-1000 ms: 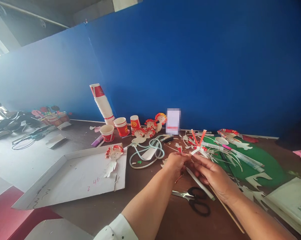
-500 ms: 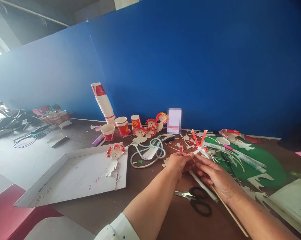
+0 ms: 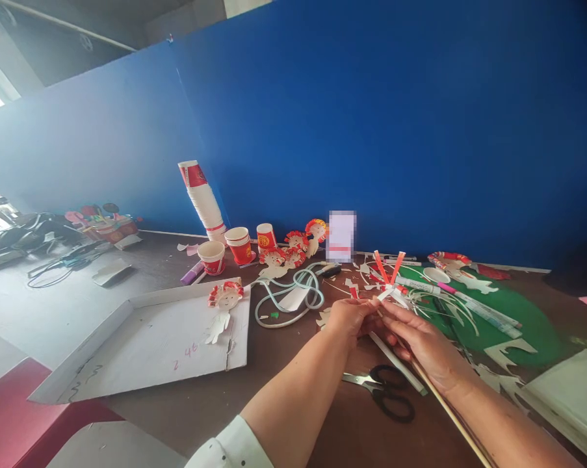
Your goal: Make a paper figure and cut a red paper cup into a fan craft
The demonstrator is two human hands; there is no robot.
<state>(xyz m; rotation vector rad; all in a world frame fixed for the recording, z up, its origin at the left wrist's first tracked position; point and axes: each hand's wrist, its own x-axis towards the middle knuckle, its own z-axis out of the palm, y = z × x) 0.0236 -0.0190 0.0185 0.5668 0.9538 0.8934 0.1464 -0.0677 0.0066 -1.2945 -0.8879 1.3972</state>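
My left hand (image 3: 350,318) pinches a white strip of a cut paper cup (image 3: 388,276), whose red-and-white strips fan outward. My right hand (image 3: 422,344) meets it from the other side, fingers closed on the same piece; the fingertips partly hide the grip. A long thin wooden stick (image 3: 452,413) runs from under my right hand toward the lower right; I cannot tell whether that hand holds it. Below the hands lie black-handled scissors (image 3: 388,393) and a whitish stick-like tube (image 3: 400,367).
A shallow white cardboard tray (image 3: 142,364) at left holds a paper lion figure (image 3: 225,299). Paper cups (image 3: 238,244), a leaning cup stack (image 3: 205,205) and more lion figures line the blue partition (image 3: 371,117). A coiled cable (image 3: 293,292), markers (image 3: 488,309) and a green mat (image 3: 532,325) surround the hands.
Almost nothing differs. The view has shifted very slightly, and both hands keep the same pinch on the cut paper cup.
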